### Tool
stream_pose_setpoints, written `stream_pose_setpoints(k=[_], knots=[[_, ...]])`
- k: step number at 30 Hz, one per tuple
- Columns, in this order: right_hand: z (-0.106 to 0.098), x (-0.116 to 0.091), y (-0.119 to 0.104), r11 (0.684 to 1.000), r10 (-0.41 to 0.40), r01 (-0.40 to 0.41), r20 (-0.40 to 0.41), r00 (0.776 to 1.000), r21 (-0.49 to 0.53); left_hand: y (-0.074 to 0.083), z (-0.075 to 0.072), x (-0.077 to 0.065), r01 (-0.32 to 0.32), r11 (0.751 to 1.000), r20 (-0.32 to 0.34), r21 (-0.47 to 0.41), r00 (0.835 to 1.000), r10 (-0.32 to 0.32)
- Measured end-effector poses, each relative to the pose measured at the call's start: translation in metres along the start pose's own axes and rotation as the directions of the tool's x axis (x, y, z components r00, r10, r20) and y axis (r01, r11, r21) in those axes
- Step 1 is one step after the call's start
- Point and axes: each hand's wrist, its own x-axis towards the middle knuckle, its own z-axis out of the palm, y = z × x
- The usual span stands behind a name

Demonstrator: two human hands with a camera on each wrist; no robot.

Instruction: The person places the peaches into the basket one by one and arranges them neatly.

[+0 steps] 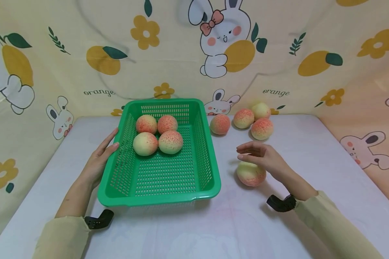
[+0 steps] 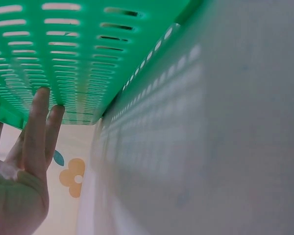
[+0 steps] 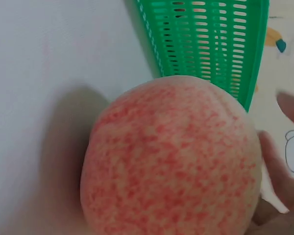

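A green plastic basket (image 1: 163, 199) stands on the table, with several peaches (image 1: 170, 142) grouped in its far left part. My left hand (image 1: 98, 160) touches the basket's left side. In the left wrist view its fingers (image 2: 36, 132) lie nearly straight against the slotted outer wall. To the right of the basket, my right hand (image 1: 262, 156) is just over a single peach (image 1: 251, 175), fingers extended and loosely bent. Filling much of the right wrist view, that peach (image 3: 171, 161) shows red speckles, and the fingers (image 3: 279, 176) appear at its right, not closed round it.
Several more peaches (image 1: 244, 118) sit at the back of the table, right of the basket. A cloth backdrop (image 1: 175, 43) printed with rabbits, flowers and oranges rises behind the white tabletop (image 1: 168, 233) and along both sides.
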Motion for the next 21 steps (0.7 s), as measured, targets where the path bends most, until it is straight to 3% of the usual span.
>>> stream_pose_setpoints(k=[5,15,21], knots=[[-0.003,-0.005,0.004,0.999,0.001,0.005,0.103,0.995,-0.050,0.000,0.000,-0.001,-0.005,1.000,0.004,-0.007,1.000,0.005],[-0.007,-0.011,0.019,0.995,0.042,-0.021,0.209,0.977,-0.103,0.000,0.000,0.000,0.002,1.000,0.002,-0.014,1.000,-0.002],[-0.011,-0.013,0.025,0.994,0.022,0.005,0.257,0.966,-0.106,0.000,-0.001,0.000,0.001,1.000,0.003,-0.008,1.000,-0.001]])
